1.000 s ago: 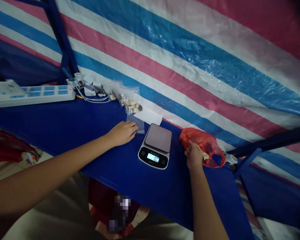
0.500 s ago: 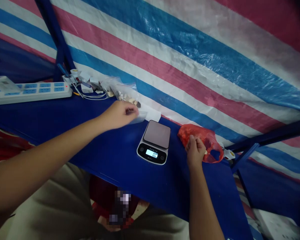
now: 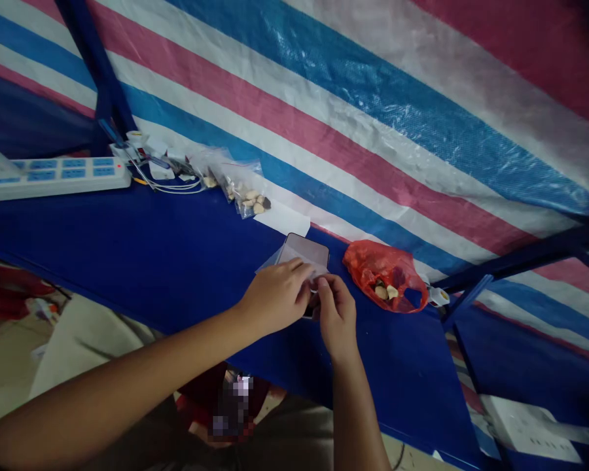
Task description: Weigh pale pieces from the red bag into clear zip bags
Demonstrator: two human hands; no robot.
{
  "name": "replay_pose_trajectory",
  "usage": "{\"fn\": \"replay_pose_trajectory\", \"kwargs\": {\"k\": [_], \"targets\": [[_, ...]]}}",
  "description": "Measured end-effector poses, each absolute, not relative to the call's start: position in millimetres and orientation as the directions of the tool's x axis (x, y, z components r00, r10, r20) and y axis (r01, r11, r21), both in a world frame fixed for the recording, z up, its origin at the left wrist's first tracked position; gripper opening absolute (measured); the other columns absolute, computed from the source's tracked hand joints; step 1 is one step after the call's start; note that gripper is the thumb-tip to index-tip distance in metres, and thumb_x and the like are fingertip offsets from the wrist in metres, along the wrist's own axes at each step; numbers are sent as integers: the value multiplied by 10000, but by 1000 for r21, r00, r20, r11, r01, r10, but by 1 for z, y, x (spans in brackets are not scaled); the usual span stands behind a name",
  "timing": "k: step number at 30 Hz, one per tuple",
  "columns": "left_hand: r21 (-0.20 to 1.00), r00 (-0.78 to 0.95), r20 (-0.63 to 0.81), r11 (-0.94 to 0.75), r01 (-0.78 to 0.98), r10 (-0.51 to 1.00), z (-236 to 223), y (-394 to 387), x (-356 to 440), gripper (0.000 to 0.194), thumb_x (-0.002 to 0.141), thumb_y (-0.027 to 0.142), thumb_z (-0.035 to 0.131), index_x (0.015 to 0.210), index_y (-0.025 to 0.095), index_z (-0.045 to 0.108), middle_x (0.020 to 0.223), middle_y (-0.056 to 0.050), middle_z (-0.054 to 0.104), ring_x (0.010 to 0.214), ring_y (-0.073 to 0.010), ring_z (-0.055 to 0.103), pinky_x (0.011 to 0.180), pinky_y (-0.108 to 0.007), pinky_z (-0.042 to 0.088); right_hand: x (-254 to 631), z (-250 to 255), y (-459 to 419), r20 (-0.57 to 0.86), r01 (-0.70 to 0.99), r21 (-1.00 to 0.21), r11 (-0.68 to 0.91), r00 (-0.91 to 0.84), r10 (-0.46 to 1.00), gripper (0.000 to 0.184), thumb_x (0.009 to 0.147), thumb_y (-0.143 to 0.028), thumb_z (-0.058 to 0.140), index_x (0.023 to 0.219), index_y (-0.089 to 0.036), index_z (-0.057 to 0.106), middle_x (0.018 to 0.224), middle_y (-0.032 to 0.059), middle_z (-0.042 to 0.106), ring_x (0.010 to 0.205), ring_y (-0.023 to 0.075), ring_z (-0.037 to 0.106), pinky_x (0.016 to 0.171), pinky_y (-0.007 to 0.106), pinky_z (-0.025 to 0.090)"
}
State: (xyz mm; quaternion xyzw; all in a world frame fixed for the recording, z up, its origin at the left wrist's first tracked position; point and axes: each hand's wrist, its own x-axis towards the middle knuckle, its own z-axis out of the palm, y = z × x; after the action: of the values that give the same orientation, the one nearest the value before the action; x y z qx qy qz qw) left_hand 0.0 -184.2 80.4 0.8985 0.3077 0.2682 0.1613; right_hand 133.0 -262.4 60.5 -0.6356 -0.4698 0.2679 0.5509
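Note:
My left hand point(image 3: 277, 294) pinches a clear plastic bag point(image 3: 271, 258) by its edge, above a small kitchen scale point(image 3: 317, 250). The fingers of my right hand point(image 3: 338, 317) are closed at the same edge of the bag, almost touching the left fingertips. Both hands cover the scale's display and most of its front. To the right of the scale lies a red plastic bag point(image 3: 370, 261), its mouth open, with pale dried slices point(image 3: 385, 291) showing inside.
Small zip bags of slices point(image 3: 252, 199) lie by a white paper point(image 3: 287, 216) at the back of the blue table point(image 3: 177, 261). Cables and a white power strip point(image 3: 73, 180) are on the left. A striped tarp point(image 3: 299, 118) hangs behind. Below the table edge, another person's hand point(image 3: 211, 435) is visible.
My left hand has come right from beside the zip bags with a clear plastic bag. My right hand has left the red bag and moved left to meet it over the scale.

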Motion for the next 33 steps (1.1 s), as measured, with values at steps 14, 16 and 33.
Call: {"fn": "replay_pose_trajectory", "kwargs": {"k": [14, 16, 33], "targets": [[278, 791, 439, -901, 333, 427, 78, -158, 45, 434, 914, 188, 478, 1341, 110, 485, 1130, -153, 688, 1028, -282, 671, 876, -440, 512, 198, 68, -221, -130, -149, -985, -90, 290, 948, 365, 625, -334, 891, 908, -203, 703, 819, 14, 742, 711, 187, 695, 634, 286, 561], [214, 823, 426, -926, 312, 376, 78, -149, 55, 511, 907, 279, 546, 1382, 112, 459, 1167, -167, 665, 1073, -308, 642, 908, -461, 493, 206, 60, -217, -93, -166, -985, -34, 362, 928, 320, 633, -330, 876, 877, -204, 712, 803, 8, 738, 711, 184, 692, 636, 278, 556], [201, 792, 522, -948, 248, 318, 52, -127, 52, 937, 736, 344, 714, 1539, 170, 263, 1278, -161, 539, 1215, -348, 485, 1096, -541, 303, 203, 37, -218, 279, 212, -956, 201, 460, 843, 299, 775, -364, 831, 889, -232, 589, 762, -43, 594, 643, 115, 569, 603, 245, 478]]}}
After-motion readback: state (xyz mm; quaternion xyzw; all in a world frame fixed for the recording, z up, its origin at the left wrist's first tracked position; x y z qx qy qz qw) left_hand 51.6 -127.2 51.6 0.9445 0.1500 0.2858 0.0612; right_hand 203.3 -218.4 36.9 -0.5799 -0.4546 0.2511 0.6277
